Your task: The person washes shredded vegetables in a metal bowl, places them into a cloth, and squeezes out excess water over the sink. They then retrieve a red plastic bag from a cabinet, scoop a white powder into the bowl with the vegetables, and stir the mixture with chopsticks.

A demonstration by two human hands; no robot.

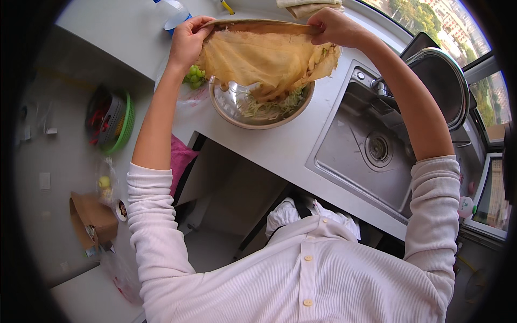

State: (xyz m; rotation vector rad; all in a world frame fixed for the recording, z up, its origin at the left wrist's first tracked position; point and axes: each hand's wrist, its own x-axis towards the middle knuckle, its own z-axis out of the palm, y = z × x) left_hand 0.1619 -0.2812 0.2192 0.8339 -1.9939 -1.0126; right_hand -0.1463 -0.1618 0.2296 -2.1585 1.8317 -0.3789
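My left hand and my right hand hold up a thin tan-brown sheet by the two ends of its upper edge. It looks like wet cloth or a food skin; which one I cannot tell. Its lower edge is ragged and darker, with pale green bits stuck at the right side. The sheet hangs over a round metal bowl, hiding the bowl's back part. Pale green shreds lie inside, and the sheet's lowest part reaches down among or just above them.
A steel sink with a folded-up black-rimmed pan or lid beside it is at the right. Green grapes in plastic sit left of the bowl. A bottle and folded cloths stand behind. Baskets are farther left.
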